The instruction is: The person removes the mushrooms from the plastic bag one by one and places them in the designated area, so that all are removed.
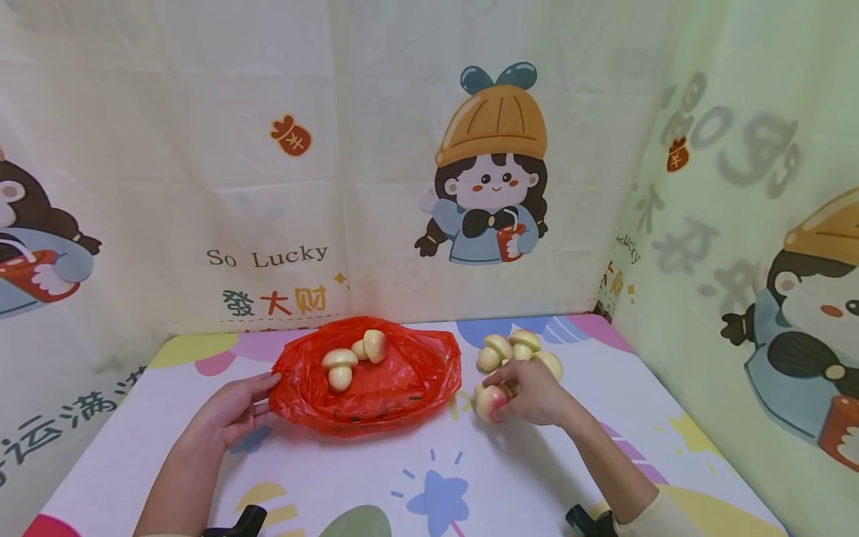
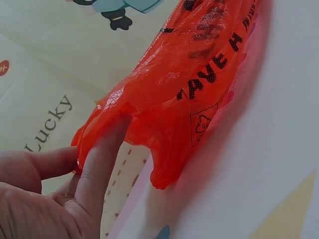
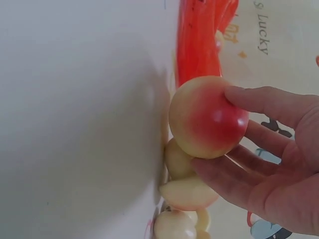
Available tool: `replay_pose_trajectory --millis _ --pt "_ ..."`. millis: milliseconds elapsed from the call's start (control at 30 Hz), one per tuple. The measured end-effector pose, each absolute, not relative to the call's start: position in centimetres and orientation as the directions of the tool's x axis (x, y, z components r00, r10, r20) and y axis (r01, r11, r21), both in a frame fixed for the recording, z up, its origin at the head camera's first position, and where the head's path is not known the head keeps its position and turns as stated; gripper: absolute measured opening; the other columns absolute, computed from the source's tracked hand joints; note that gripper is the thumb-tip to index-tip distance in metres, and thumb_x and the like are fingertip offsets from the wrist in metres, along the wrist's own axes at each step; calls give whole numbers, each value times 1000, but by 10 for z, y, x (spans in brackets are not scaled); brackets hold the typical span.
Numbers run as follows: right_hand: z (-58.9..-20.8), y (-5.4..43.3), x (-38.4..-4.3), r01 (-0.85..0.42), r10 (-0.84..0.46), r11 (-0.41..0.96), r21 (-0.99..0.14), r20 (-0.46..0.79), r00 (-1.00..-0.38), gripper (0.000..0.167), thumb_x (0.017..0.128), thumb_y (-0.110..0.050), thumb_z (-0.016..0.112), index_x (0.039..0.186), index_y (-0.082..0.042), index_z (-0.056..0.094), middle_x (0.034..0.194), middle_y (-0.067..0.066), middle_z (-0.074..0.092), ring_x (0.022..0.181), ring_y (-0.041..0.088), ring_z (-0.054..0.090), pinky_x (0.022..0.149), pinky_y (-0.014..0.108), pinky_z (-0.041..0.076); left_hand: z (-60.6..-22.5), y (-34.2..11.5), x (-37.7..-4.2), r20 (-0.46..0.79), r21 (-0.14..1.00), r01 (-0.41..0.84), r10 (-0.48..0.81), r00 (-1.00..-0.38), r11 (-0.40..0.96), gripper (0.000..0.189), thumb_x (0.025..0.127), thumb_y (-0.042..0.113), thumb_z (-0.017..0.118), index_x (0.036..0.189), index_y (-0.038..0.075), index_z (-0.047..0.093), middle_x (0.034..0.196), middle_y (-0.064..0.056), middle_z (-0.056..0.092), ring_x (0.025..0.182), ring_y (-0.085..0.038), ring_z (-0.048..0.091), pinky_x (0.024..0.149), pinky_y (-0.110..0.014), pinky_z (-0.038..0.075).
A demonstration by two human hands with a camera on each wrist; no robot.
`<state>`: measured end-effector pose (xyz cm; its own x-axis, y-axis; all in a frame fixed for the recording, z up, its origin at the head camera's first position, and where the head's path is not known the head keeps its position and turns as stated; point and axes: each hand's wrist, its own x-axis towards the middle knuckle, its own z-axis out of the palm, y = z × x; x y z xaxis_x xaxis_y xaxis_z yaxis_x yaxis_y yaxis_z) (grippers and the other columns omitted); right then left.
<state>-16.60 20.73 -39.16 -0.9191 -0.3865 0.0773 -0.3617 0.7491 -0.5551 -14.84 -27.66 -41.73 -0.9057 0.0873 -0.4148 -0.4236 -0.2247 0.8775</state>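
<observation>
A red plastic bag (image 1: pixel 403 395) lies spread on the table with its mouth facing up. Two pale toy mushrooms (image 1: pixel 339 368) sit inside it. At the bag's left end, my left hand (image 1: pixel 235 409) pinches the rim between thumb and fingers; in the left wrist view the thin red film (image 2: pixel 149 104) covers part of a finger. To the right of the bag, my right hand (image 1: pixel 533 391) grips a round toy peach (image 3: pixel 207 117), cream with a red blush, between thumb and fingertips. Several more pale mushrooms (image 1: pixel 495 352) are grouped just behind that hand.
The table (image 1: pixel 335 477) has a white cover printed with colourful shapes. A cream curtain (image 1: pixel 376 224) with cartoon figures hangs along its back edge, and another curtain (image 1: pixel 705 298) stands at the right side.
</observation>
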Motion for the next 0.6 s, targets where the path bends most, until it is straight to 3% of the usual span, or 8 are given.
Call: replay_pose_trajectory --millis 233,500,600 --pt "-398 205 -165 -348 -381 755 -556 61 -923 37 71 -6 92 105 -15 81 104 -5 77 90 14 63 70 24 53 -418 -277 -149 -408 881 -418 93 -908 -221 74 105 29 63 163 1 26 100 4 76 93 -18 78 88 -37 64" --pt "-396 200 -162 -332 -364 774 -539 50 -930 39 72 -4 91 108 -14 80 105 -3 76 90 16 62 66 26 52 -418 -276 -149 -403 882 -415 97 -910 -224 71 106 28 62 162 0 28 100 3 76 92 -18 78 88 -37 64" --pt "-396 198 -160 -330 -356 776 -537 58 -933 39 72 -4 92 108 -14 80 107 -3 76 96 18 65 72 28 57 -418 -276 -149 -403 882 -415 99 -910 -224 69 106 28 62 161 1 30 100 3 76 92 -18 78 88 -37 64"
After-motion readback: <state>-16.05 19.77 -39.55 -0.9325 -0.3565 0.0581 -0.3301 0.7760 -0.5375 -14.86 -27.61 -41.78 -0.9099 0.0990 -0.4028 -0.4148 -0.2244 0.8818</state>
